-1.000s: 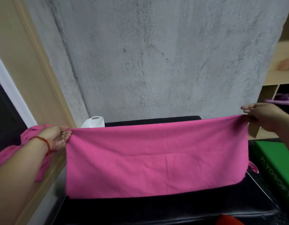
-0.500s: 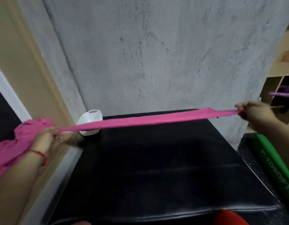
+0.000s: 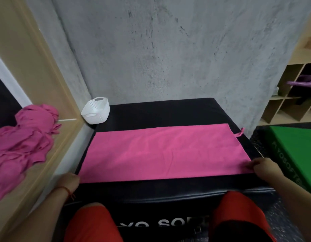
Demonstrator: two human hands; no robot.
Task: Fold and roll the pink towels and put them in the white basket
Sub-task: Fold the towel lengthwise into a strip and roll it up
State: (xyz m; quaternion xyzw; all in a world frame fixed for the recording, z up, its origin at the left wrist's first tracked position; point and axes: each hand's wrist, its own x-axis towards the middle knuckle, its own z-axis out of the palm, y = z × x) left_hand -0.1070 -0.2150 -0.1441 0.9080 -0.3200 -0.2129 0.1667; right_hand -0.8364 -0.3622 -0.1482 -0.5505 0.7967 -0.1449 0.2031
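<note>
Across the black padded leather block (image 3: 168, 112), the flat pink rectangular towel (image 3: 160, 152) is lying with its long axis left to right. The white perforated plastic basket (image 3: 97, 110) is standing beyond its far-left corner. The right hand (image 3: 264, 170) is pinching the near-right corner. The left hand (image 3: 69, 182) is sitting at the near-left corner, its fingers hidden.

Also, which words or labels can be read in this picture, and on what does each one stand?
"YO SO": white letters on the front of the black padded box; the rest is hidden behind the red shorts.
"YOSOF TE": dark letters along the green mat; start blurred, end cut off.
No text shows on the pink towel or the white basket.
</note>
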